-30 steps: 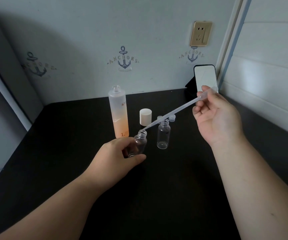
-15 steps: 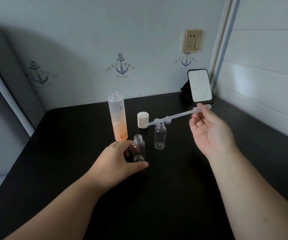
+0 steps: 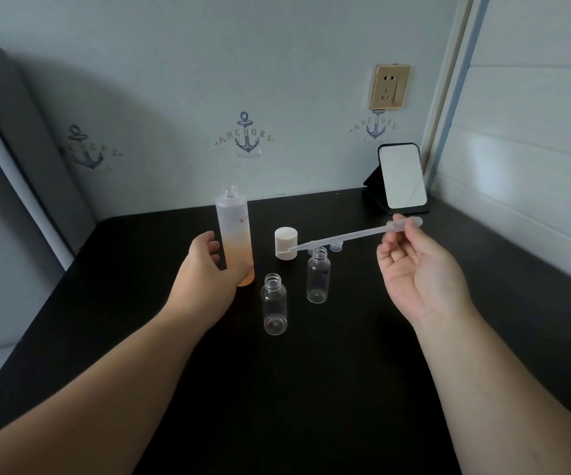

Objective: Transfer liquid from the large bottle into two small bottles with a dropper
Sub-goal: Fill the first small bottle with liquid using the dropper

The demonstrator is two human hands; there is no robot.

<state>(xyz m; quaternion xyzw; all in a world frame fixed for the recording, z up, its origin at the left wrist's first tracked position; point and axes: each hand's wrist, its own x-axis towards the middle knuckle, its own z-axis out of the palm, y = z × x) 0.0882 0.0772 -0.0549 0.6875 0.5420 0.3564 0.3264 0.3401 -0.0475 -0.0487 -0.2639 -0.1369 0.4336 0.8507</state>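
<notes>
The large frosted bottle (image 3: 234,231) stands uncapped on the black table, orange liquid in its lower part. My left hand (image 3: 205,269) wraps around its lower half. Two small clear bottles stand open: one (image 3: 274,305) nearer me, the other (image 3: 317,275) further right. My right hand (image 3: 418,269) pinches the bulb of a clear plastic dropper (image 3: 352,234), which lies almost level in the air, its tip pointing left over the white cap (image 3: 286,243).
The white cap stands behind the small bottles, with two small clear caps (image 3: 335,246) beside it. A small mirror on a black stand (image 3: 402,178) sits at the back right corner. Walls close the table at the back and right.
My left hand let go of the nearer small bottle and moved left onto the large bottle. The dropper came out of that small bottle's mouth and swung up to almost level.
</notes>
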